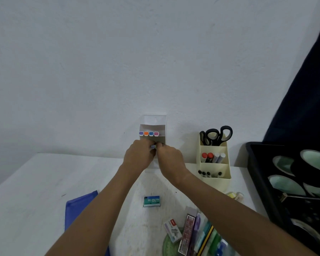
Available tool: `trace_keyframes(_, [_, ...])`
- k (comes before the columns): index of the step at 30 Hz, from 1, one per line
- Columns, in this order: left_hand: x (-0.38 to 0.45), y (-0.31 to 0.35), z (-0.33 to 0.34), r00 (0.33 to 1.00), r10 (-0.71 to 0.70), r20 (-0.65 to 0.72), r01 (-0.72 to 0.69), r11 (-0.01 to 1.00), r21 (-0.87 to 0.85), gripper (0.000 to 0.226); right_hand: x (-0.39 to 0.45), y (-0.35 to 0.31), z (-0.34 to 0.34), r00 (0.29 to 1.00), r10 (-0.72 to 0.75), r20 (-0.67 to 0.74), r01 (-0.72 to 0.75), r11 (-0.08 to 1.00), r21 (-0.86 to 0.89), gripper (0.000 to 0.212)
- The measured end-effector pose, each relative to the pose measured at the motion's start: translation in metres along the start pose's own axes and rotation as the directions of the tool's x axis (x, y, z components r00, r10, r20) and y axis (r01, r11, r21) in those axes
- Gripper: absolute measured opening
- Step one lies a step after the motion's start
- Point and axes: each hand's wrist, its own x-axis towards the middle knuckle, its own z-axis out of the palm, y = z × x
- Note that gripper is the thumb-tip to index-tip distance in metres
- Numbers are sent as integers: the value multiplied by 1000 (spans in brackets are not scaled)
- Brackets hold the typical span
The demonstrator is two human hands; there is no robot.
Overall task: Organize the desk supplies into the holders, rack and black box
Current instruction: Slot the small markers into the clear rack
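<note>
Both hands meet at the clear rack [153, 124] against the far wall; their grip is partly hidden.

I see the left hand [139, 155] and right hand [169, 158] pinching a small marker [153, 146] between them; only its purple tip shows. The rack's upper tier holds four markers [148, 133]. To the right, a cream holder [215, 163] carries scissors [216, 135], glue sticks and pens. The black box [262, 183], cut off at right, holds tape rolls [301, 172]. Near supplies are blurred.
</note>
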Motion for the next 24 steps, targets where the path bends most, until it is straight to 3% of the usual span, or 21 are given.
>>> trace_keyframes(5, [-2, 3, -1, 999, -43, 16, 43, 999, 1, 32, -3, 0, 1, 1000, -27, -1, 27, 997, -74, 36])
trace_keyframes(8, [-13, 8, -5, 998, -5, 68, 3, 999, 32, 31, -10, 5, 2, 997, -60, -38, 61, 998, 19, 50])
trace_keyframes(11, [-37, 15, -10, 993, 87, 85, -88, 996, 7, 45, -23, 12, -7, 986, -137, -97, 148, 983, 113, 67])
trace_keyframes(16, [-91, 33, -17, 984, 176, 15, -175, 983, -64, 41, -67, 24, -41, 971, -219, -99, 238, 939, 250, 39])
trace_keyframes(20, [-121, 48, -9, 977, 147, 153, -140, 988, -59, 30, -110, 51, -61, 974, -206, 91, 182, 958, 221, 27])
trace_keyframes(24, [-135, 66, 16, 923, 226, 312, -223, 974, -47, 28, -144, 88, -75, 926, -92, 367, 59, 993, 99, 21])
